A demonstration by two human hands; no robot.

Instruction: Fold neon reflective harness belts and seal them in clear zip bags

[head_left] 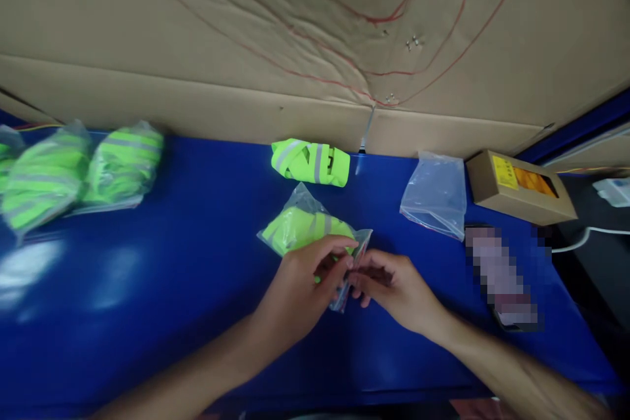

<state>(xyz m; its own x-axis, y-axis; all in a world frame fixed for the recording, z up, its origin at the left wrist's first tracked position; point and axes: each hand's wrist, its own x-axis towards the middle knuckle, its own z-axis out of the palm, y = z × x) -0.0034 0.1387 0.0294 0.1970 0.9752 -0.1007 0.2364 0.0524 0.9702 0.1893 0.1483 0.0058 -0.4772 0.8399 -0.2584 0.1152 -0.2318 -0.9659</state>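
In the middle of the blue table (197, 315) lies a clear zip bag (301, 200) with a folded neon-yellow reflective vest (290, 230) inside. Its zip edge faces right, toward my hands. My left hand (315, 275) is closed on that edge, with the fingers over the near side of the bag. My right hand (388, 282) pinches the same edge just to the right, thumb against fingers. The exact fingertip contact is partly hidden. Just behind the bag sits a rolled neon-yellow vest (310, 162) with grey stripes, outside any bag.
Several bagged vests (125, 161) stand at the far left. An unfilled zip bag (436, 193) lies right of the loose vest, beside a cardboard box (522, 187) with orange contents. A pixelated phone-like object (502, 275) is near my right forearm. Cardboard with red cords (305, 75) lines the back.
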